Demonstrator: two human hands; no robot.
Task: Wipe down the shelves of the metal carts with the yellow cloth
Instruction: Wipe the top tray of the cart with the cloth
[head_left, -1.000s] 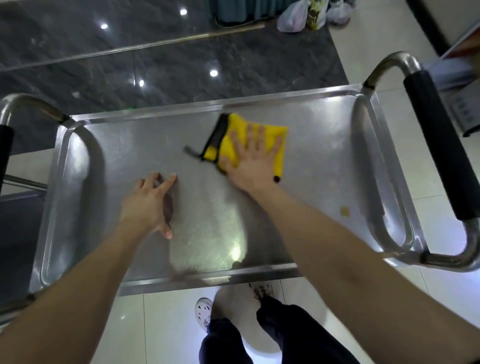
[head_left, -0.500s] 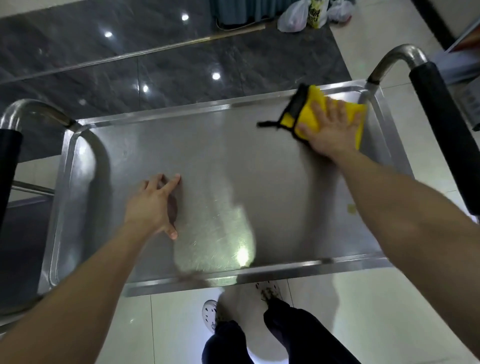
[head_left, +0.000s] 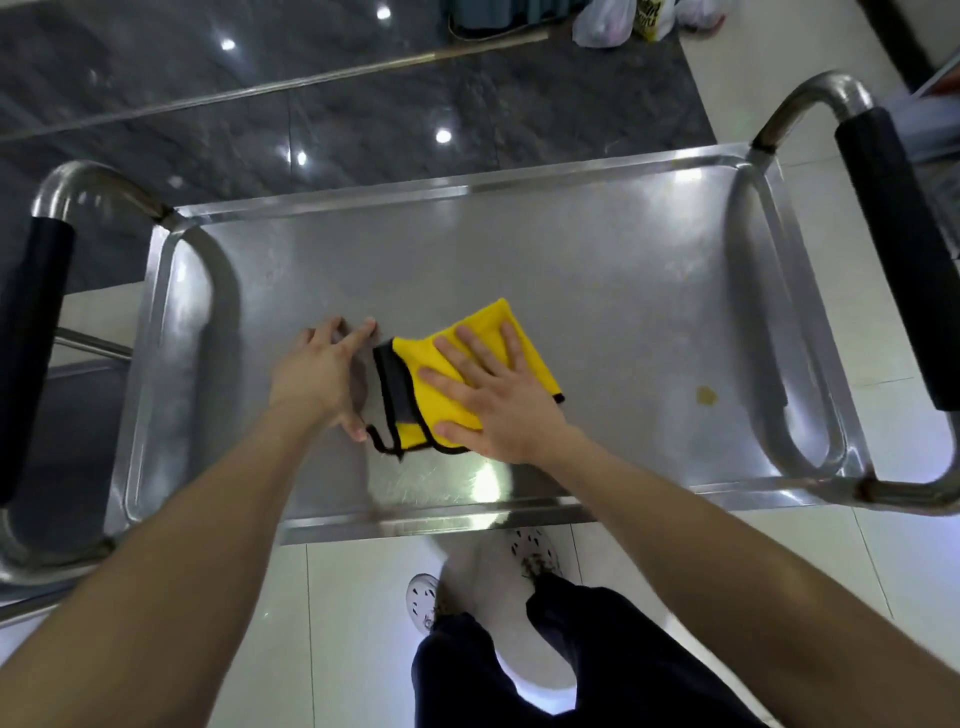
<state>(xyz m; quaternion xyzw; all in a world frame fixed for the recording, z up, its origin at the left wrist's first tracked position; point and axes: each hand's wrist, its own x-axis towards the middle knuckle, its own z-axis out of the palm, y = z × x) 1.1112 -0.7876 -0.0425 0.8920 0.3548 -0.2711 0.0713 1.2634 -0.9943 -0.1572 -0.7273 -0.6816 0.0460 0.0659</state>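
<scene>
Nearest the camera, two pale shoes stand on the light floor tiles, just short of the near edge of the top shelf of the metal cart.

On that shelf, a little left of centre and closer to the near edge than the far one, lies the yellow cloth. It is folded into a rough square, with a dark face and black trim showing along its left side. The right hand lies flat on it, its grip spread apart, fingers straight and pressing down rather than curling round the fabric. The left hand sits just beside the cloth's left edge, fingertips propped on bare steel. Its grip is loose and holds nothing.

The cloth looks light, soft and limp. It should bunch or unfold if dragged by a corner, so a broad palm over its middle seems the surest hold. The polished steel looks slick, so steady downward pressure should keep the cloth from sliding out from under the hand.

Toward the shelf's right end a small yellowish spot sits well apart from the cloth and probably needs a firmer rub. Foam-sleeved handles rise at both ends. Beyond the far edge lie dark stone floor and some plastic bags.
</scene>
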